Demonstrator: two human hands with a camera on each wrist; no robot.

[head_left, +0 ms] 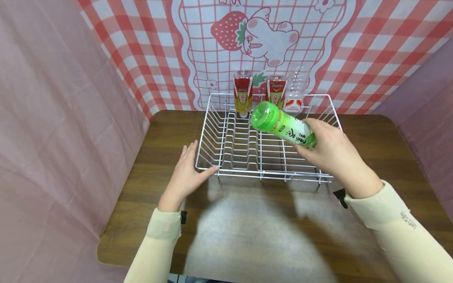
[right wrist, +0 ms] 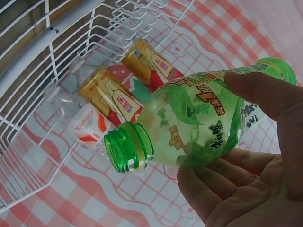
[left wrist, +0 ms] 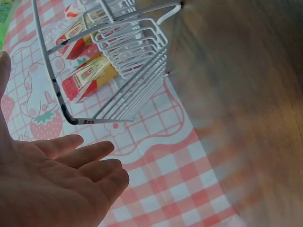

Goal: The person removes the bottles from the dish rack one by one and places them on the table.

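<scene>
My right hand (head_left: 330, 147) grips a green plastic tea bottle (head_left: 283, 125) and holds it tilted above the white wire dish rack (head_left: 272, 173). In the right wrist view the bottle's capless green mouth (right wrist: 129, 147) shows, with the thumb and fingers on opposite sides of its body. Beside the rack's front left corner is my left hand (head_left: 185, 173), its fingers extended and thumb spread at the front rim. Whether it touches the wire is unclear. Two red-and-gold bottles (head_left: 243, 92) (head_left: 276, 89) and a clear bottle (head_left: 295, 88) stand neck-down along the rack's back.
The rack rests on a brown wooden table (head_left: 141, 212). Right behind it hangs a red-and-white checked cloth (head_left: 141, 51) with strawberry prints. Pink curtains (head_left: 53, 118) close off the left and right sides.
</scene>
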